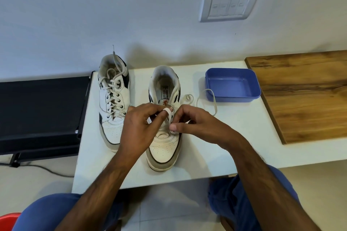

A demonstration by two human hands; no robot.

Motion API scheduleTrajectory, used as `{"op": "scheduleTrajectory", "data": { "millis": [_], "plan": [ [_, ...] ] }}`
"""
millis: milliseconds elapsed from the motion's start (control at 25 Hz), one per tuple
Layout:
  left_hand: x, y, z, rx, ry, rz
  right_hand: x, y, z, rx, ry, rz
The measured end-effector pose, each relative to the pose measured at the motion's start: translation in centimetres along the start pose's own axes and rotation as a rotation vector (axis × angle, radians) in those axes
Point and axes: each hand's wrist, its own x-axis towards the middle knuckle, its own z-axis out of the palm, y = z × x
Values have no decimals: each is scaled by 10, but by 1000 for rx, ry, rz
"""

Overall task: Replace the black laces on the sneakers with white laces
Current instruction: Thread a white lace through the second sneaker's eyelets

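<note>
Two white sneakers stand on a white table point(244, 137). The left sneaker point(114, 97) is fully laced with a white lace. The right sneaker point(164, 148) has only its lowest eyelets threaded. My left hand point(139, 127) pinches a section of the white lace point(207, 99) looped over its fingertip above the tongue. My right hand point(189, 120) pinches the lace at the sneaker's right-side eyelets. The lace's loose end curls on the table to the right of the sneaker. No black laces are in view.
An empty blue plastic tub point(232, 85) sits right of the sneakers, with the lace touching its front. A wooden board point(304, 92) lies at the far right. A black device point(41, 110) stands left of the table. My knees are under the front edge.
</note>
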Motion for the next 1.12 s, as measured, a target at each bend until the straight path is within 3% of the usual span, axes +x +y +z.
{"op": "scheduleTrajectory", "data": {
  "millis": [280, 480, 680, 800, 880, 1040, 1120],
  "plan": [
    [2, 16, -8, 103, 58, 70, 10, 4, 11, -132, 140, -211],
    [11, -11, -32, 339, -48, -8, 6, 1, -9, 175, 249, -221],
    [9, -35, -46, 401, -292, -214, 5, -2, -18, 1065, 292, -324],
    [9, -36, -51, 496, -366, -103, -1, -4, -29, 1355, 407, -421],
    [10, -34, -57, 391, -405, -21, -4, -6, -33, 1290, 446, -404],
    [8, 5, -61, -435, -546, -75, 3, -9, -14, 761, 272, -279],
    [6, 18, -49, -411, -465, -34, 5, -10, -2, 461, 174, -238]
  ]
}}
